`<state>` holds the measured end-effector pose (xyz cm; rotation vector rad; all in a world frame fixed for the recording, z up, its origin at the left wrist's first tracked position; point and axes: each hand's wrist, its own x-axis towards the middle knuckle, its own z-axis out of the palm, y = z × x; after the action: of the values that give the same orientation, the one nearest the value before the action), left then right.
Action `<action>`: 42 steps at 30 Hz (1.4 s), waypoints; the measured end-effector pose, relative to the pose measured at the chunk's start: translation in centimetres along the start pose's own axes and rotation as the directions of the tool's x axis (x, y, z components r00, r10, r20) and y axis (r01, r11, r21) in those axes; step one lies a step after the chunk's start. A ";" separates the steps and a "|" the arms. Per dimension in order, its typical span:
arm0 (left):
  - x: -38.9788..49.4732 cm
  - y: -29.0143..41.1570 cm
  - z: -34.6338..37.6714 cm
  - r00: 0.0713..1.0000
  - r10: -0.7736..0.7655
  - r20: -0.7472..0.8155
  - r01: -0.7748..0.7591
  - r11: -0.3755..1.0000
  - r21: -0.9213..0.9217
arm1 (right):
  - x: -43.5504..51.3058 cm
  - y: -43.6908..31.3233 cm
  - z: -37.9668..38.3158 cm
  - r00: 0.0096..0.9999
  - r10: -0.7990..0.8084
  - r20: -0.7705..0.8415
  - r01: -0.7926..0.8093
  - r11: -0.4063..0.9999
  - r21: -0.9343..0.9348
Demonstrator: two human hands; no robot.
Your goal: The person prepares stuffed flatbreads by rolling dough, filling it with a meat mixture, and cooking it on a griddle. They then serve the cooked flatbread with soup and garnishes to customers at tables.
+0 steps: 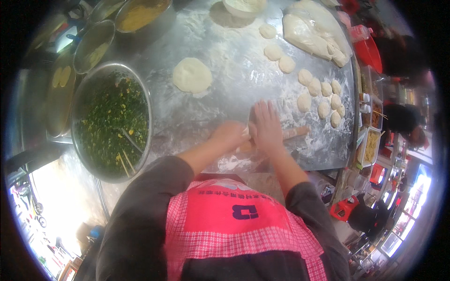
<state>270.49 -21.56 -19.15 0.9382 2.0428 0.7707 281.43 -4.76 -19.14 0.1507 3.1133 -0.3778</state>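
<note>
My left hand (232, 134) is blurred and curled close to my right hand, near the front edge of the metal worktop (232, 95); whether its fingers hold something is unclear. My right hand (266, 123) lies with its fingers stretched out, pointing away from me, over something largely hidden under it. A floured wooden rolling pin (297, 132) sticks out to the right of that hand. Beyond my left hand a flat round of dough (192, 75) rests on the worktop. Several small dough balls (304, 102) lie to the right, dusted with flour.
At left stands a large metal bowl of chopped greens (110, 123) with chopsticks in it. Further metal bowls (94, 47) are behind it. A big mass of dough (313, 30) and a bowl of flour (245, 5) sit at the back. Food containers (369, 145) line the right edge.
</note>
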 end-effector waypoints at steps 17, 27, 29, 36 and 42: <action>0.5 -2.9 -0.4 0.967 -0.218 -0.133 0.160 0.923 -0.351 | -3.2 -1.2 -2.2 0.980 0.035 0.197 -0.019 0.996 -0.082; 1.6 -1.5 1.2 0.997 -0.072 0.019 0.072 0.997 -0.002 | 1.1 0.3 0.3 0.999 0.004 0.032 -0.001 0.997 -0.078; 0.8 -2.8 -0.3 0.991 -0.107 -0.076 0.101 0.991 -0.084 | -2.6 -0.7 -1.6 0.975 0.068 0.209 -0.056 0.997 -0.061; -2.1 -1.9 1.4 0.955 -0.298 0.014 0.283 0.891 -0.356 | -2.1 0.0 -1.0 0.997 -0.013 0.078 0.016 0.999 -0.041; 0.8 -2.6 -0.6 0.958 -0.220 -0.183 0.192 0.969 -0.157 | -1.4 0.4 -0.4 0.989 0.026 0.148 -0.019 0.999 -0.051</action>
<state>268.71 -22.46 -21.04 0.5778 2.1857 0.9083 282.87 -4.37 -18.85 0.1498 2.9680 -0.2962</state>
